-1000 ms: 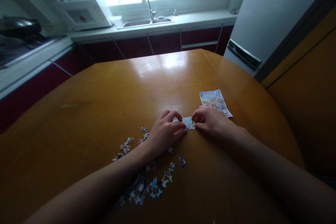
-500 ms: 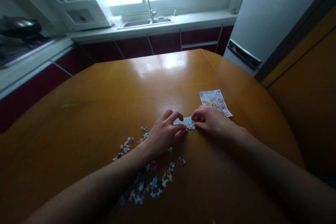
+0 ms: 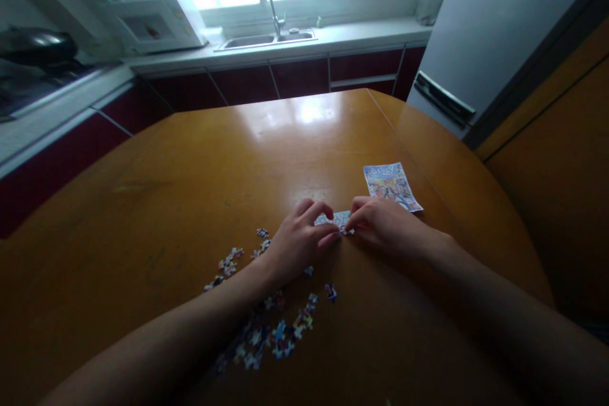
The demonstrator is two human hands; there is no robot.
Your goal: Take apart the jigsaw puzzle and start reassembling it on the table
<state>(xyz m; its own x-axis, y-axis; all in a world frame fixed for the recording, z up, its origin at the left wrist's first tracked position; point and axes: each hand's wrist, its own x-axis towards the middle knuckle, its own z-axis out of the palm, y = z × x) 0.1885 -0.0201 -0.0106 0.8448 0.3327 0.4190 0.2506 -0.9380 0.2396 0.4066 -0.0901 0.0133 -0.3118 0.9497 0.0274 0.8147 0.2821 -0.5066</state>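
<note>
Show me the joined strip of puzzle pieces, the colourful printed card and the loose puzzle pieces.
Joined strip of puzzle pieces (image 3: pixel 335 219): head view, its bare middle.
Colourful printed card (image 3: pixel 392 185): head view, its centre.
Loose puzzle pieces (image 3: pixel 280 334): head view, the pile's nearest cluster.

On the bench (image 3: pixel 190 171) we find the joined puzzle strip (image 3: pixel 333 220) between the left hand (image 3: pixel 297 244) and the right hand (image 3: pixel 383 228), touching both. Just beyond the right hand lies the printed sheet (image 3: pixel 392 185). Loose pieces (image 3: pixel 276 330) lie scattered left of and nearer than the left hand. The sink (image 3: pixel 266 41) sits far beyond both hands.
</note>
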